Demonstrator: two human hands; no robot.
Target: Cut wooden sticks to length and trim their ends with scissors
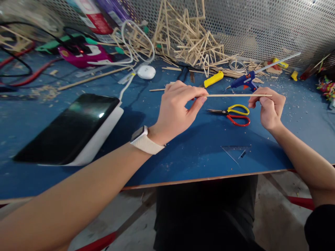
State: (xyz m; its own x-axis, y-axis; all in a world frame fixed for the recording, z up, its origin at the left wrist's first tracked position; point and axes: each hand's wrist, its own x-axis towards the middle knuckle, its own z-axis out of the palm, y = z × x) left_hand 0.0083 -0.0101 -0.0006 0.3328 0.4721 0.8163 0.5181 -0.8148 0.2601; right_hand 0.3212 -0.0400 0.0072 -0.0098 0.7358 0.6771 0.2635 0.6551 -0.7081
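Note:
A thin wooden stick (231, 95) is stretched level between my two hands above the blue table. My left hand (180, 103) pinches its left end between thumb and fingers; a watch with a pale band circles that wrist. The right end lies in the curled fingers of my right hand (270, 106). Just below the stick, scissors (232, 113) with one yellow and one red handle rest on the table, blades pointing left. Behind it lie a blue glue gun (244, 81) with a clear glue stick in its back and a yellow-handled cutter (214, 79).
A pile of wooden sticks (193, 40) leans against the perforated metal panel (261, 28). To the left are a black phone (70, 127) on a white stand, a white case (146, 72) and a pink power strip (83, 54) with cables. A small ruler (237, 147) lies near the front edge.

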